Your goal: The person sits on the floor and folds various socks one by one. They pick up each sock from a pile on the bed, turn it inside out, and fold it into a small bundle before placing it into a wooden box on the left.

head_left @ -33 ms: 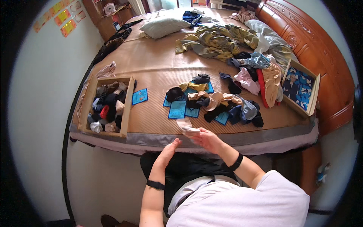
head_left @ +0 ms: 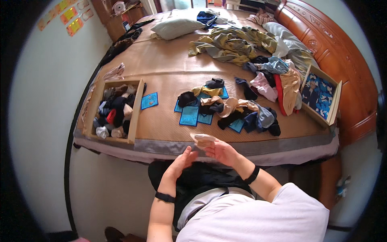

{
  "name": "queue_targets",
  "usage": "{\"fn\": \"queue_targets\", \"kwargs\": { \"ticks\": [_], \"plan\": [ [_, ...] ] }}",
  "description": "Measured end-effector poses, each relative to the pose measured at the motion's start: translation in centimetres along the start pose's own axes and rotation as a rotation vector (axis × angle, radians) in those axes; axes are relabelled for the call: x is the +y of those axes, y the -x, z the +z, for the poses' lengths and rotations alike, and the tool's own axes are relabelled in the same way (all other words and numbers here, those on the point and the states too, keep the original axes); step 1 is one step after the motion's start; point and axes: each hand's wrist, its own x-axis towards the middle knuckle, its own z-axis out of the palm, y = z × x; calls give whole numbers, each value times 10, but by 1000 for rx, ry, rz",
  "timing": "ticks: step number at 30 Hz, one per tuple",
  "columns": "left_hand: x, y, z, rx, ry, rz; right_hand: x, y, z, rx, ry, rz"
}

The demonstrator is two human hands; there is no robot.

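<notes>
In my right hand [head_left: 221,152] is a pale sock [head_left: 205,138], pinched between thumb and fingers in front of the bed's near edge. The sock looks folded over into a short bundle. My left hand [head_left: 182,162] is just left of it, fingers apart and a little blurred, with nothing in it. On the bed beyond lies a heap of socks [head_left: 229,105] in black, beige, mustard and grey-blue, partly over several blue cards [head_left: 188,117]. At left, an open wooden drawer [head_left: 138,111] holds a jumble of socks, mostly dark, with one red piece among them.
A single blue card [head_left: 149,101] lies beside the left drawer. Mixed clothes [head_left: 290,86] are piled toward a second drawer [head_left: 338,103] with blue patterned fabric. Farther back are a crumpled yellow-grey blanket [head_left: 231,44] and a pillow [head_left: 177,28]. A carved wooden headboard [head_left: 322,44] borders the right.
The sock's loose end, which stretched toward the far left, is now doubled up closer to my right hand. My left hand's fingers have swung toward the sock.
</notes>
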Motion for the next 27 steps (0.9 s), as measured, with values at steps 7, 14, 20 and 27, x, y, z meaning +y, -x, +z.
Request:
{"fn": "queue_targets", "kwargs": {
  "ticks": [7,14,20,27],
  "plan": [
    [-33,38,31,-54,824,327,28,32,16,-202,-146,243],
    [-54,64,11,153,1034,503,25,30,-4,123,-135,83],
    [-41,32,13,57,912,403,12,47,-11,127,-99,-252],
    [-33,-36,-14,300,566,272,-5,45,-69,523,236,-18]
  ]
}}
